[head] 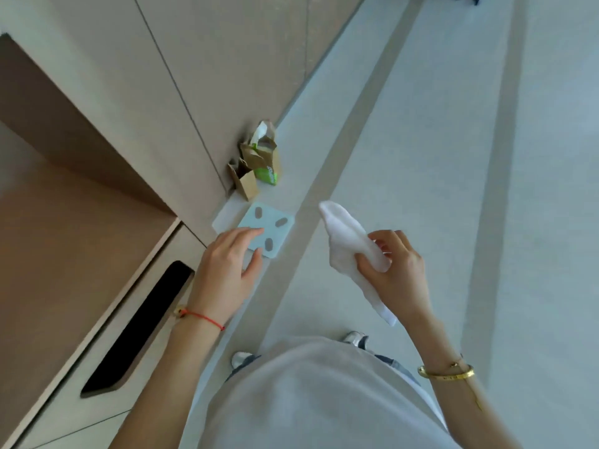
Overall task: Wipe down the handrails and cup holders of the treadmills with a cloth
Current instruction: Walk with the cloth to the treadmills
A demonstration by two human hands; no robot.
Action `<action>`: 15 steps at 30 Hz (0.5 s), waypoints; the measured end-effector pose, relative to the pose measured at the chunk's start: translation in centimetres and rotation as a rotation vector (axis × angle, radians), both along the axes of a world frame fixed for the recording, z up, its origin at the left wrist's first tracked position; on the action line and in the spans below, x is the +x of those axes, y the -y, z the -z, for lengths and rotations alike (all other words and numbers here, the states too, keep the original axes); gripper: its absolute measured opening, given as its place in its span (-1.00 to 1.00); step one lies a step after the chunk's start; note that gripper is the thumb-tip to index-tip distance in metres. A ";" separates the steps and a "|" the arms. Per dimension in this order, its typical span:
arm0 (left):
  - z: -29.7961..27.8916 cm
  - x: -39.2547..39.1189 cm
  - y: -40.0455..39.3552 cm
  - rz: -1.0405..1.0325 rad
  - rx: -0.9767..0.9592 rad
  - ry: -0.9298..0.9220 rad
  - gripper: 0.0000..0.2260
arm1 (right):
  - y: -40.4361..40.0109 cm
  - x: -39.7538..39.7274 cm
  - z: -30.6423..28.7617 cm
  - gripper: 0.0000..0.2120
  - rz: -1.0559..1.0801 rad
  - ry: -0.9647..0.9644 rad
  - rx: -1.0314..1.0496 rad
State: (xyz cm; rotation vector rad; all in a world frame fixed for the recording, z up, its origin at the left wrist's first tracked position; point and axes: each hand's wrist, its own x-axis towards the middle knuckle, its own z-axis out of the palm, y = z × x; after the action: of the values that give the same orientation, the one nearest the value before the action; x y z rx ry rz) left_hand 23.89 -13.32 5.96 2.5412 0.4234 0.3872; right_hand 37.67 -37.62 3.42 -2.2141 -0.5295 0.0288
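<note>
My right hand (393, 270) grips a white cloth (348, 244), which sticks up to the left of the fingers and hangs down below the palm. My left hand (227, 267) hovers in front of me with relaxed, straight fingers and holds nothing. It overlaps a pale blue bathroom scale (275, 230) lying on the floor below. No treadmill, handrail or cup holder is in view.
A beige cabinet (97, 196) with a dark slot handle (139, 328) stands on my left. Brown paper bags (246, 179) and a green pack (267, 173) sit on the floor by the wall. Light grey floor (421, 124) stretches ahead and to the right.
</note>
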 end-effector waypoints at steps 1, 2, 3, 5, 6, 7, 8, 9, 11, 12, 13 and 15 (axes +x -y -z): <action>0.0 1.4 1.4 0.025 -0.005 0.001 -0.73 | 2.0 0.6 0.0 -0.75 0.030 -0.009 0.002; 0.0 2.7 2.9 0.048 -0.009 0.002 -0.73 | 3.9 1.3 0.0 -0.77 0.060 -0.013 0.000; 0.0 4.0 4.4 0.069 -0.012 0.004 -0.74 | 5.9 1.9 -0.1 -0.78 0.089 -0.014 -0.004; 0.2 6.6 7.3 0.108 -0.020 0.008 -0.73 | 9.7 3.1 -0.2 -0.77 0.153 -0.014 -0.018; 0.3 7.9 8.7 0.130 -0.024 0.007 -0.73 | 11.4 3.6 -0.3 -0.76 0.192 -0.013 -0.025; 0.3 9.1 10.0 0.151 -0.031 0.001 -0.73 | 13.0 4.1 -0.4 -0.76 0.230 -0.010 -0.031; 0.3 10.4 11.3 0.172 -0.038 -0.002 -0.73 | 14.5 4.5 -0.6 -0.76 0.267 -0.008 -0.031; 0.3 11.6 12.5 0.194 -0.044 0.000 -0.73 | 15.9 4.9 -0.7 -0.75 0.301 -0.007 -0.026; 0.2 14.1 14.8 0.239 -0.047 -0.003 -0.74 | 18.5 5.7 -0.8 -0.75 0.365 -0.005 -0.017; 0.2 15.3 15.8 0.263 -0.040 -0.010 -0.74 | 19.7 6.0 -0.8 -0.75 0.393 -0.004 -0.017; 0.2 16.6 16.8 0.292 -0.028 -0.016 -0.74 | 20.7 6.4 -0.7 -0.75 0.422 -0.010 -0.015; 0.2 19.2 18.6 0.362 -0.003 -0.024 -0.74 | 22.8 7.3 -0.5 -0.75 0.494 -0.023 -0.001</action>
State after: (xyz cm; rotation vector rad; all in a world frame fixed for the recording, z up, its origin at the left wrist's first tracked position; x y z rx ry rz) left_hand 43.07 -31.97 5.80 2.5518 -0.0315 0.2180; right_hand 44.96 -60.47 3.96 -2.2850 0.0401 -0.2042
